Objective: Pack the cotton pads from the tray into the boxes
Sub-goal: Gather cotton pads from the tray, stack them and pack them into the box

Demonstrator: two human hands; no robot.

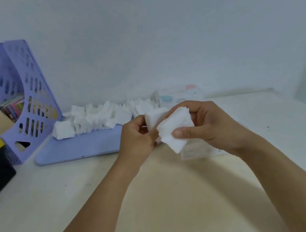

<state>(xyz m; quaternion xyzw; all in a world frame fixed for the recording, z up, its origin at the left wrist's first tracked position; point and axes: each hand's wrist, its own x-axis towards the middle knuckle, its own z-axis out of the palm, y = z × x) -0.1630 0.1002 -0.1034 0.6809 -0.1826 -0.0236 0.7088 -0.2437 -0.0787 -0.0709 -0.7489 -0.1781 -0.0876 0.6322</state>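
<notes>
**Two held stacks above the near box**

Farthest left of both hands, the flat lilac plastic tray (78,148) lies on the pale surface (160,203), with a loose row of white square cotton pads (93,118) heaped along its far edge, well beyond the fingers and to their left.

The left hand (137,137) is raised over the tray's right end. Its fingers (139,120) are curled round a small, squared block of white pads (155,118) that stands roughly upright, pressed against the second stack on its right.

The right hand (206,120) pinches that larger stack of white cotton pads (176,132): the thumb lies across its near face and the fingers wrap over its far top edge. This stack is tilted, its long axis running from upper right down to lower left, and its layers are fanned and uneven at the lower corner.

Directly below the right hand's fingers, partly hidden by the wrist, sits the small clear plastic box (196,152) on the surface. The right hand is the nearer to it. A second clear box with pastel spots (179,94) stands beyond both hands, just right of the pad row.

The coming move appears to turn on squaring the two stacks together and lowering them straight down into the near box; whether that box is open cannot be told.
</notes>
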